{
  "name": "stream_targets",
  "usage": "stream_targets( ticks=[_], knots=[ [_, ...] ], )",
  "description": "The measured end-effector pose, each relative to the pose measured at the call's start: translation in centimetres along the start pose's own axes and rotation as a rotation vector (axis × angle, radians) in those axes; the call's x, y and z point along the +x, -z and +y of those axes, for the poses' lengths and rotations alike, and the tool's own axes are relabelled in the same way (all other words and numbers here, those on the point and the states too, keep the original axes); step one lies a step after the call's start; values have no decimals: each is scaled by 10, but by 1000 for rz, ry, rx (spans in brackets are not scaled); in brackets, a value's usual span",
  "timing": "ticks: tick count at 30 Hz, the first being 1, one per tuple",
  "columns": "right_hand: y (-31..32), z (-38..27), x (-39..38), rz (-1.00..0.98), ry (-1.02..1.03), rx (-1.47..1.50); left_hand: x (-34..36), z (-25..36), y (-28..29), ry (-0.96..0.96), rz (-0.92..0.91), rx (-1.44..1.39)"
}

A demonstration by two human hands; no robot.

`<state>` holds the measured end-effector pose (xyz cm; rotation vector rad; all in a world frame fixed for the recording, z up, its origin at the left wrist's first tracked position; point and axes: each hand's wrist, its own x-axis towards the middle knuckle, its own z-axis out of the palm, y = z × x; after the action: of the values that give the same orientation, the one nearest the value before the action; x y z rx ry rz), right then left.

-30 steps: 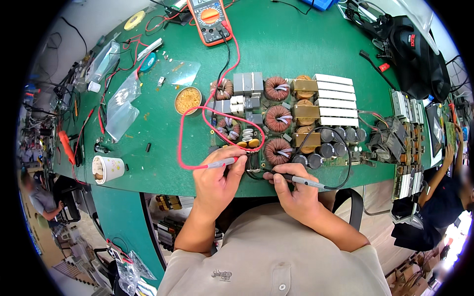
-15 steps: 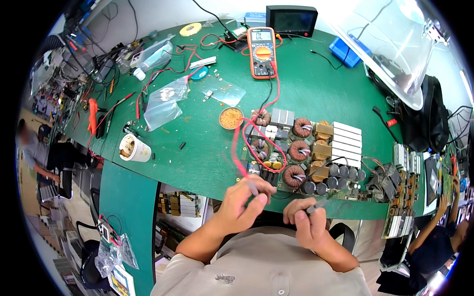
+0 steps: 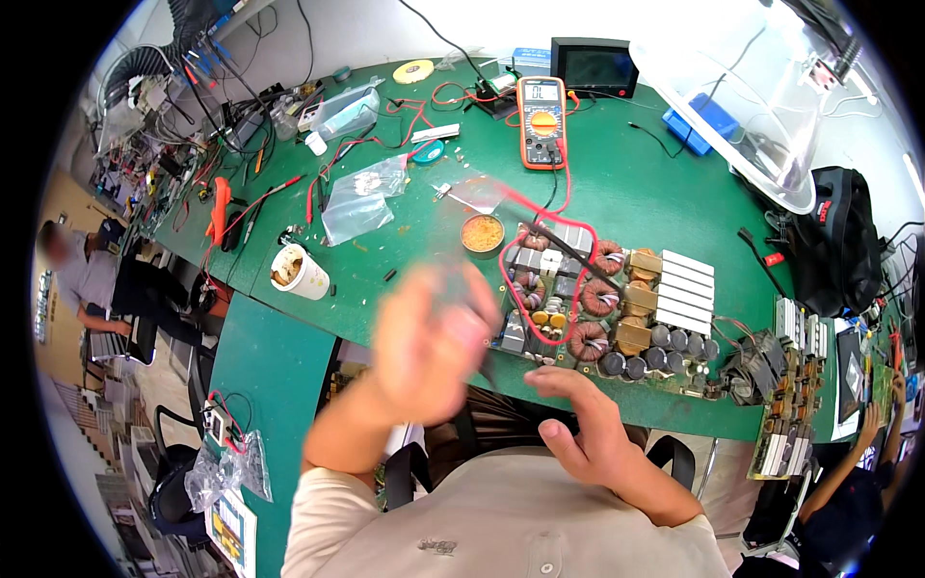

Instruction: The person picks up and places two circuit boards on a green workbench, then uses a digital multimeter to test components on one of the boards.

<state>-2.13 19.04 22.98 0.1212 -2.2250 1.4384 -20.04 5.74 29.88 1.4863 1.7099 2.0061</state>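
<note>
My left hand [image 3: 434, 337] is raised over the bench's near edge and smeared by motion. Its fingers are closed around what look like the test probes; a dark blurred tip [image 3: 488, 370] sticks out below it. My right hand [image 3: 588, 424] is held near my chest, fingers apart, with nothing in it. Red and black test leads [image 3: 592, 252] loop in the air above a large circuit board [image 3: 624, 332], which carries copper-wound coils, black capacitors and white heat sinks. Behind it, the orange multimeter [image 3: 542, 125] stands with its display lit.
A round tin [image 3: 482, 233] of yellowish-brown material sits left of the board. Farther left are a white paper cup [image 3: 301, 273] and clear plastic bags [image 3: 364, 197]. A magnifier lamp [image 3: 742, 125] overhangs the right, by a black bag [image 3: 833, 241]. Other people sit at both sides.
My left hand has risen and moved left, now blurred. My right hand has let go of its probe and opened. The leads have lifted, and the view has shifted slightly.
</note>
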Motion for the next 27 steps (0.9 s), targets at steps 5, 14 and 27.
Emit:
stream_targets(
  ticks=[5, 14, 27],
  knots=[
    [10, -4, -9, -175, -8, -56, 112, 30, 103, 13, 281, -220],
    [2, 1, -25, -222, -44, -67, 108, -36, 238, 450, 468, 329],
    [13, 2, -37, -237, -134, -100, 37, -197, 152, 312, -260, 1633]
  ],
)
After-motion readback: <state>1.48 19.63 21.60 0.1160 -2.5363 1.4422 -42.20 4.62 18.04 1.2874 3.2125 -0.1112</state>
